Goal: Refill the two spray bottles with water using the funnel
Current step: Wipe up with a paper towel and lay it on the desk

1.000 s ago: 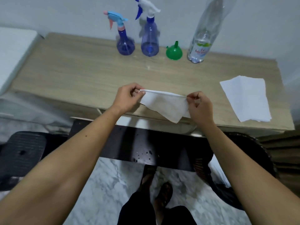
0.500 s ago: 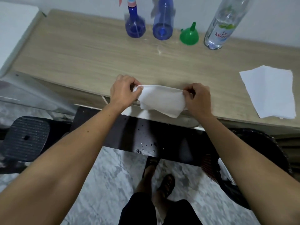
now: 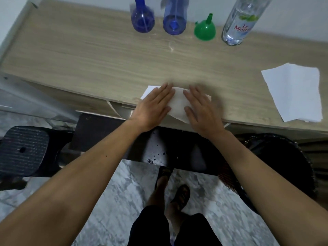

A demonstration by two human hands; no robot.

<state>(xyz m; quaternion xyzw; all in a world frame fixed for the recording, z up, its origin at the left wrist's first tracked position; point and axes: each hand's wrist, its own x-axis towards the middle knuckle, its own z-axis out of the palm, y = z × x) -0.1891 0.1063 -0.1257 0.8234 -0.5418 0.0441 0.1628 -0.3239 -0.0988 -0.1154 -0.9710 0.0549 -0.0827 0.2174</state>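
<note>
Two blue spray bottles stand at the table's far edge: a round one (image 3: pixel 142 21) on the left and a taller one (image 3: pixel 174 20) beside it, their heads cut off by the frame. A green funnel (image 3: pixel 205 29) rests mouth down to their right. A clear water bottle (image 3: pixel 239 23) stands further right. Near the front edge lies a folded white tissue (image 3: pixel 179 103). My left hand (image 3: pixel 154 107) and my right hand (image 3: pixel 200 109) press flat on it, fingers spread, gripping nothing.
A second white tissue sheet (image 3: pixel 292 91) lies at the right of the wooden table (image 3: pixel 88 55). A black stool (image 3: pixel 23 150) stands on the floor at the left, a dark woven basket (image 3: pixel 284 166) at the right. My feet are on marble floor below.
My hands let go of the tissue they were pinching by its corners and now lie flat on it on the table. The camera has tilted further down.
</note>
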